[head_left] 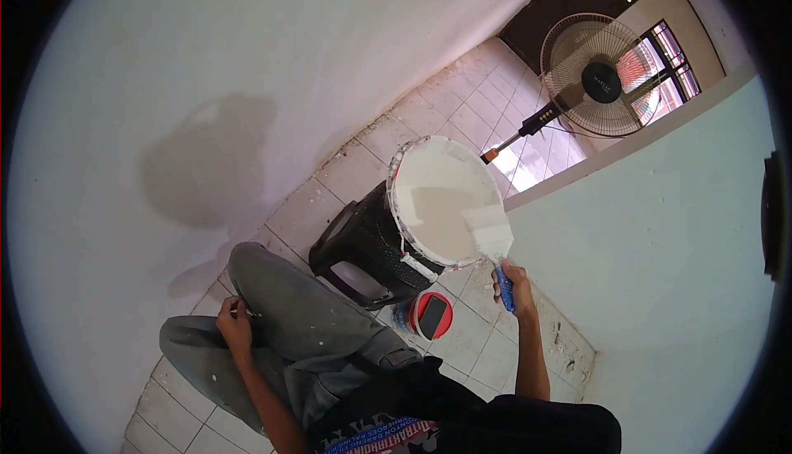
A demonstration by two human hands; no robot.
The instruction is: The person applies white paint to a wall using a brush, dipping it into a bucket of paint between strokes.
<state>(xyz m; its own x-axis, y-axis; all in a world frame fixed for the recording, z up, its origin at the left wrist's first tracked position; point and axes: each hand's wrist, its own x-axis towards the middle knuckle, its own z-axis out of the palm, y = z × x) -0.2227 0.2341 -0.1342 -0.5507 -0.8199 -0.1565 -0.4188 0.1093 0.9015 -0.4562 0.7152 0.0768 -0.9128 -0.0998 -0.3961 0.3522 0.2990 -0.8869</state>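
A bucket of white paint (437,239) stands on a black plastic stool (355,248). My right hand (517,285) grips the blue handle of a wide paint brush (493,235), whose white, paint-covered head is over the right edge of the bucket's opening. The bucket's white handle hangs at its near side. My left hand (234,322) rests by my knee with its fingers curled; whether anything small is in them is too small to tell.
A smaller bucket with a red lid (446,319) and a dark phone (431,318) on it stands on the tiled floor beside the stool. A standing fan (602,83) is beyond the bucket. Pale walls rise left and right.
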